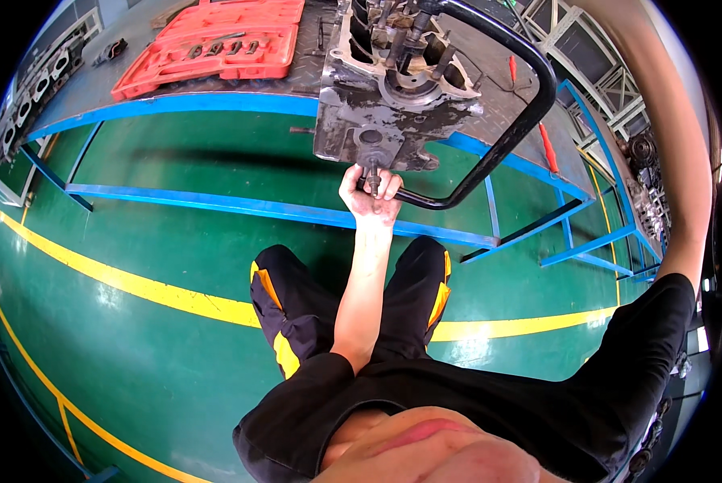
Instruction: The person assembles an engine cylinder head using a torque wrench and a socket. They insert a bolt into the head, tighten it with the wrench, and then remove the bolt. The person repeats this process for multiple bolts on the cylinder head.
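Observation:
My left hand point(373, 197) reaches up below the near edge of a greasy engine casting point(361, 133). Its fingers curl round the metal screw end point(374, 180) of a large black C-shaped clamp point(502, 153). The clamp's tubular frame bows out round the right side of the casting. Its upper end comes down over the casting's top, among several upright studs point(397, 50). My right arm point(687, 161) stretches up along the right side and leaves the picture at the top, so the right hand is out of sight.
The casting overhangs the front of a blue-framed workbench point(216, 102). An open red tool case point(216, 48) with metal fittings lies at its left. Red-handled tools point(548, 149) rest at right. A second bench point(618, 201) holds engine parts. Another casting point(35, 97) stands far left.

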Available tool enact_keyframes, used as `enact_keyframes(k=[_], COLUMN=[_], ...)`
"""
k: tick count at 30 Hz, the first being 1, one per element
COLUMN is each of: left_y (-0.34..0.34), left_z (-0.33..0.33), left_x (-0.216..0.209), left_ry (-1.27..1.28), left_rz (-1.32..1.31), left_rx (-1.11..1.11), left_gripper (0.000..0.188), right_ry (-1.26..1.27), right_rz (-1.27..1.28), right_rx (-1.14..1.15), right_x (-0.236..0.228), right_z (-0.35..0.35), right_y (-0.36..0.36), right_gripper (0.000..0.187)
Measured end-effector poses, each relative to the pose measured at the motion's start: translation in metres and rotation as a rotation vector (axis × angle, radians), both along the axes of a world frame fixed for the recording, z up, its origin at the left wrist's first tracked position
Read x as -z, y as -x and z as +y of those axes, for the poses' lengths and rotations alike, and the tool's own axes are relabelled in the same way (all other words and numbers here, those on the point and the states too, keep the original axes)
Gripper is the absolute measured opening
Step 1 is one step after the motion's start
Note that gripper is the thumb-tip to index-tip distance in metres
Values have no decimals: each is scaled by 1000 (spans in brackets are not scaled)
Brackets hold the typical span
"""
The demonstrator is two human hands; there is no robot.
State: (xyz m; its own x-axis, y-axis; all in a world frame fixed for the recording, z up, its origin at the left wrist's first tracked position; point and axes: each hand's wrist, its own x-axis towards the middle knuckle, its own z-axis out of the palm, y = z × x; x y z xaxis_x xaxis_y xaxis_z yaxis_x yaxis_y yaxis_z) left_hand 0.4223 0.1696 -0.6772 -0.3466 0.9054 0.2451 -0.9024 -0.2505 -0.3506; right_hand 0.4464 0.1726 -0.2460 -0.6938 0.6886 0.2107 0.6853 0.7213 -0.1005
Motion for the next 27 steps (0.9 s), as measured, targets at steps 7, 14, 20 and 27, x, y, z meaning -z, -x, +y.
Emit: enact_keyframes(k=[7, 14, 20, 27], left_y=[-8, -8, -14, -4], left_z=[4, -1, 3, 0], left_x=[-2, -14, -9, -10], left_ry=[-5, -101, -25, -67], left_rz=[-46, -69, -82, -47], left_rx=[48, 67, 69, 31], left_gripper=[40, 40, 38, 36], right_ry=[638, 639, 8, -324], right_rz=[64, 41, -47, 138], right_rx=[-146, -446, -335, -211], right_x=[-24, -14, -7, 28], right_z=[19, 21, -2, -27], right_y=[-15, -20, -18, -4], right_gripper=[41, 45, 29, 28])
